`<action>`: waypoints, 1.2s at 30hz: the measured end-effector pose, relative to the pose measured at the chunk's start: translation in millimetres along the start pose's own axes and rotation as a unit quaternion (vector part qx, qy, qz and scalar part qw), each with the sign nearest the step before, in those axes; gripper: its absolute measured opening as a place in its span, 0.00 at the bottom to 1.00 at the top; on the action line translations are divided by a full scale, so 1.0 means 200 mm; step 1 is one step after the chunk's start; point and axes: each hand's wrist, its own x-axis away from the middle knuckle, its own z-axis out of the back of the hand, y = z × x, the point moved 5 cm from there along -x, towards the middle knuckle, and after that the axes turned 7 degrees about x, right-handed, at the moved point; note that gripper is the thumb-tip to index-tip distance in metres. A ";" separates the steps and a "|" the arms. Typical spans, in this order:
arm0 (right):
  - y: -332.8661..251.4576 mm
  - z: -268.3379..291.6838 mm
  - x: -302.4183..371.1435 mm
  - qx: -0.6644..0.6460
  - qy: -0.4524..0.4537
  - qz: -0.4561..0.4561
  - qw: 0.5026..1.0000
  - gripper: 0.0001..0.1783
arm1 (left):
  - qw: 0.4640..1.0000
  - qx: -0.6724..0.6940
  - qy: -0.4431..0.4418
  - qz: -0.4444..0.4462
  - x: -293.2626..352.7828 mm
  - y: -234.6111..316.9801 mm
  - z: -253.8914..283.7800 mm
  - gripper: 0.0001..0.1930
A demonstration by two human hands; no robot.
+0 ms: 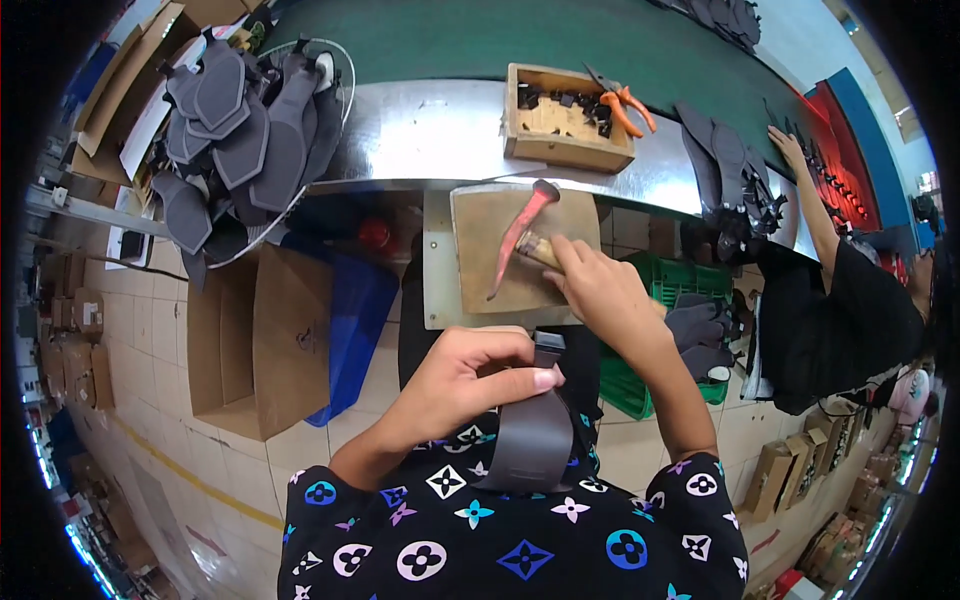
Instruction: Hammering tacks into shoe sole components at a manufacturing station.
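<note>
Presumably for control, the hammer (520, 231) is clasped short over the board (475, 225) by the right hand (610, 295); on its near side, the grey strap (535, 440) is finger-pinched, seemingly for steadiness, by the left hand (470, 377).

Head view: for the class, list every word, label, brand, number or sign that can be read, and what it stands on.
No words or numbers can be read.
Open cardboard box: dark printed mark, too small to read.
Dark curved piece in the left hand: marks near its lower end, too faint to read.
Stacked boxes: labels too small.
Shirt: flower shapes, no words.
Floor: red arrow, no words.
</note>
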 end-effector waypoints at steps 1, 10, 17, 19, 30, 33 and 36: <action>0.00 0.01 0.01 -0.002 -0.008 0.002 1.000 0.19 | 1.000 0.006 0.002 0.004 0.01 0.01 -0.01 0.10; -0.18 0.47 0.10 -0.519 -0.099 0.254 0.810 0.28 | 0.976 0.128 -0.165 0.064 0.08 0.01 -0.09 0.13; -0.34 0.41 0.17 -0.695 -0.070 0.074 0.712 0.30 | 0.944 0.228 -0.235 0.030 0.11 0.02 -0.18 0.21; -0.37 0.41 0.19 -0.724 -0.049 0.006 0.688 0.32 | 0.940 0.243 -0.239 0.014 0.11 0.01 -0.18 0.22; -0.36 0.35 0.14 -0.707 0.063 0.029 0.704 0.27 | 0.968 0.208 -0.143 0.014 0.11 0.03 -0.14 0.17; -0.34 0.39 0.18 -0.585 0.097 -0.042 0.804 0.26 | 0.991 0.093 -0.089 -0.029 0.02 0.01 -0.09 0.17; -0.28 0.38 0.24 -0.531 0.126 -0.141 0.826 0.24 | 0.988 0.064 -0.142 0.020 -0.06 -0.05 -0.11 0.19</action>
